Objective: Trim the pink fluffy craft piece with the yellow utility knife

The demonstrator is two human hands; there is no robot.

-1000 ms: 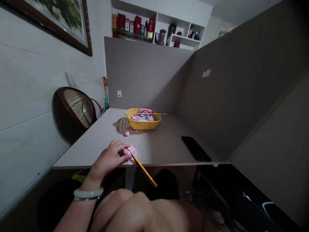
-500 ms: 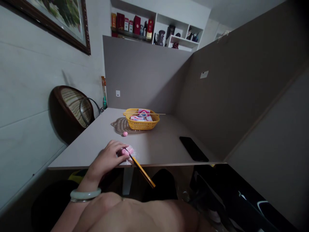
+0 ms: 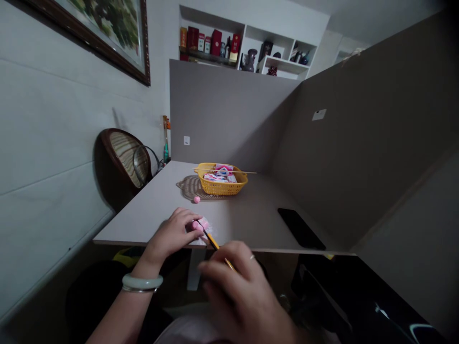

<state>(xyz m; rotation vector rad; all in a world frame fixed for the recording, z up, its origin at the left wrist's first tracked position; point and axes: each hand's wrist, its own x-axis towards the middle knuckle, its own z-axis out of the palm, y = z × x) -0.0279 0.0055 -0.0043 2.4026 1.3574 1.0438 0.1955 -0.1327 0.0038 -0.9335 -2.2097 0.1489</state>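
My left hand (image 3: 171, 234) rests near the table's front edge, shut on a soft pink lump (image 3: 200, 224) with white fluff at its underside. A yellow stick (image 3: 214, 243) with a black tip runs from that lump toward me. My right hand (image 3: 238, 286), blurred and wearing a ring, lies over the stick's lower end, which it hides. A jade bangle (image 3: 142, 282) circles my left wrist. A small pink ball (image 3: 196, 199) sits farther up the table on a round woven mat (image 3: 190, 187).
A yellow plastic basket (image 3: 222, 187) holds pink-and-white packets, with a thin wooden skewer (image 3: 229, 170) across it. A black phone (image 3: 301, 228) lies at the right. Grey partitions (image 3: 222, 114) bound the table's far and right sides, and a wall (image 3: 53, 124) runs along the left.
My right hand has risen from below into view and now lies over the stick's lower end. The view has shifted slightly, and my left hand still holds the pink lump.
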